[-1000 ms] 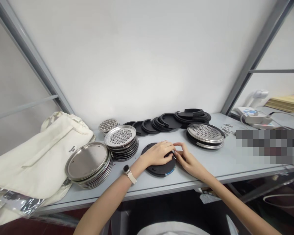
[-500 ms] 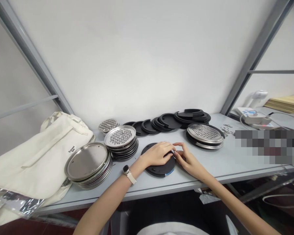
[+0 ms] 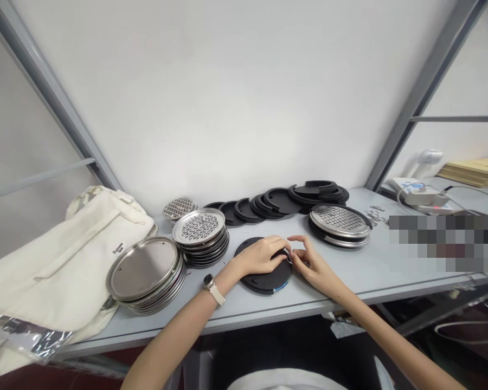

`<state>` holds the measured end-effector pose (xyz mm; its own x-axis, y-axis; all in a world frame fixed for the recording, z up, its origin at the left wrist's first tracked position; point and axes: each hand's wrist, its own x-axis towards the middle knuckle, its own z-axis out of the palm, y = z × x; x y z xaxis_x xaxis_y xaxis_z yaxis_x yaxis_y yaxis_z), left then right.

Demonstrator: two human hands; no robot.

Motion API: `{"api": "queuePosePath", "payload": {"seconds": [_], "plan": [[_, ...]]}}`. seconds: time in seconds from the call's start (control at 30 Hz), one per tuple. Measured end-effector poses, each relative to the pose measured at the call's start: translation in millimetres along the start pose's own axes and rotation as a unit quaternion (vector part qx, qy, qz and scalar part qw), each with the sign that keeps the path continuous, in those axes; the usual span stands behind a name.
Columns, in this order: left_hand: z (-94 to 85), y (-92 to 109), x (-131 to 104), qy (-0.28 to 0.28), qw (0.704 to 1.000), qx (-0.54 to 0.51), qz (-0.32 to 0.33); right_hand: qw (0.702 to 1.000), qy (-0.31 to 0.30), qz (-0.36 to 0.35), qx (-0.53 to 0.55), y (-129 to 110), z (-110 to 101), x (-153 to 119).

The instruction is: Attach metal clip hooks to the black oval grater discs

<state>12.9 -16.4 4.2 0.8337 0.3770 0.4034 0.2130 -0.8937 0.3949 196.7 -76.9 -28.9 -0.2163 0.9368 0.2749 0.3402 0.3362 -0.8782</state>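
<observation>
A round black disc (image 3: 264, 281) lies flat near the front of the grey table, with a metallic rim showing at its lower right. My left hand (image 3: 264, 254) rests over the disc, its fingertips at a small metal ring (image 3: 290, 260) on the right edge. From the right, my right hand (image 3: 311, 265) pinches at the same ring with thumb and a finger, the index finger raised. Fingertips partly hide the ring.
Stacked metal plates (image 3: 144, 271) and round graters (image 3: 199, 227) stand left. Black discs (image 3: 282, 200) line the wall. A grater stack (image 3: 339, 221) and small metal rings (image 3: 374, 214) sit right. A cream bag (image 3: 73, 254) covers the far left.
Both hands stay at the disc's right edge, with only slight finger movement. The ring shows a little more between the fingertips.
</observation>
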Motion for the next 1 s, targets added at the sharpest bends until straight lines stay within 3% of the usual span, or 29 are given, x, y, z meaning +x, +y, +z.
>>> {"api": "queuePosePath", "payload": {"seconds": [0.33,0.6,1.0], "plan": [[1.1,0.3,-0.2,0.01,1.0,-0.007,0.0,1.0,0.008,0.016,-0.004,2.8,0.5,0.9],[1.6,0.0,0.2,0.005,1.0,0.003,0.002,0.997,0.01,-0.021,-0.076,1.9,0.6,0.4],[0.9,1.3,1.8,-0.012,0.999,0.04,0.032,0.997,0.023,-0.022,-0.076,2.7,0.6,1.6]]}}
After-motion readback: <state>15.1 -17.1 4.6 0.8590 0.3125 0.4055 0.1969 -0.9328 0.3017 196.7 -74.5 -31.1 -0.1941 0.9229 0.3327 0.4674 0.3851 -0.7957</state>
